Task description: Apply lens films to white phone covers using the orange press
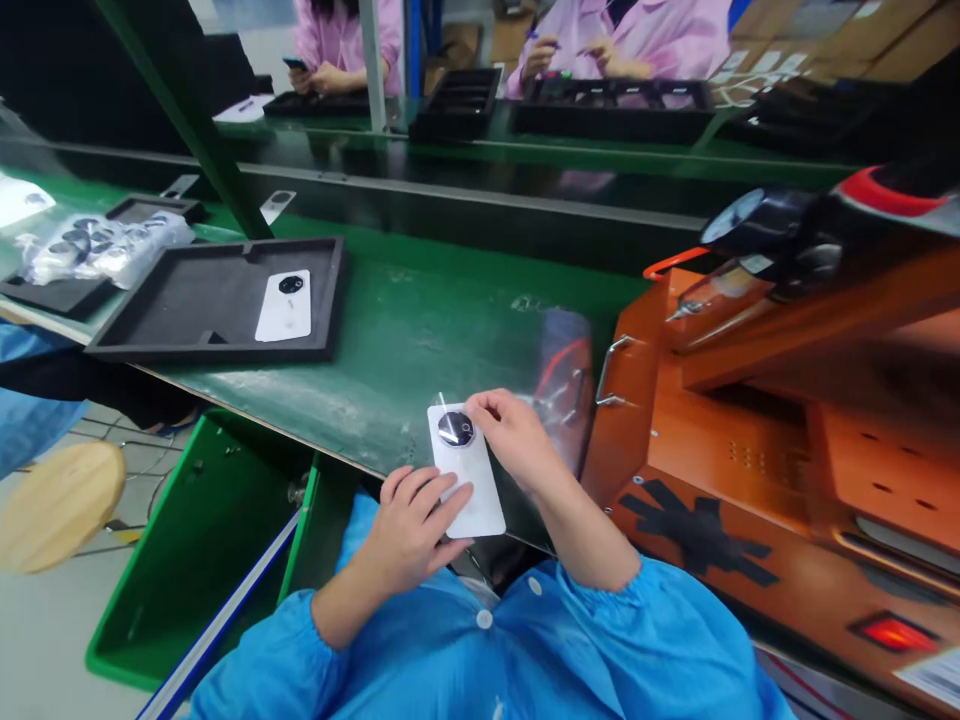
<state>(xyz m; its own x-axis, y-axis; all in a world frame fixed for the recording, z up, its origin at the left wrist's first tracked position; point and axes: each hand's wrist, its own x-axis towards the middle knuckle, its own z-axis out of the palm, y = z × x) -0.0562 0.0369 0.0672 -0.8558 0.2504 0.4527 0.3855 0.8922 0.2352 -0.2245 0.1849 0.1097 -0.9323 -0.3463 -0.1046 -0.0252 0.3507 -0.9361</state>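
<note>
A white phone back panel (474,500) with a round black camera area (456,428) lies at the bench's front edge, right before me. My left hand (416,520) grips its lower left side, fingers across the surface and thumb at the bottom edge. At the panel's top right corner, my right hand (514,435) has thumb and forefinger pinched together beside the camera area. A shiny, see-through strip shows over the camera area and sticks up past the top edge; whether those fingers hold it is too small to tell.
A black foam tray (337,300) on the left holds another white panel (285,310). Bagged round parts (90,245) lie farther left. An orange press machine (712,400) stands close on my right. Below left is a green bin (135,590). Two people in pink work across the bench.
</note>
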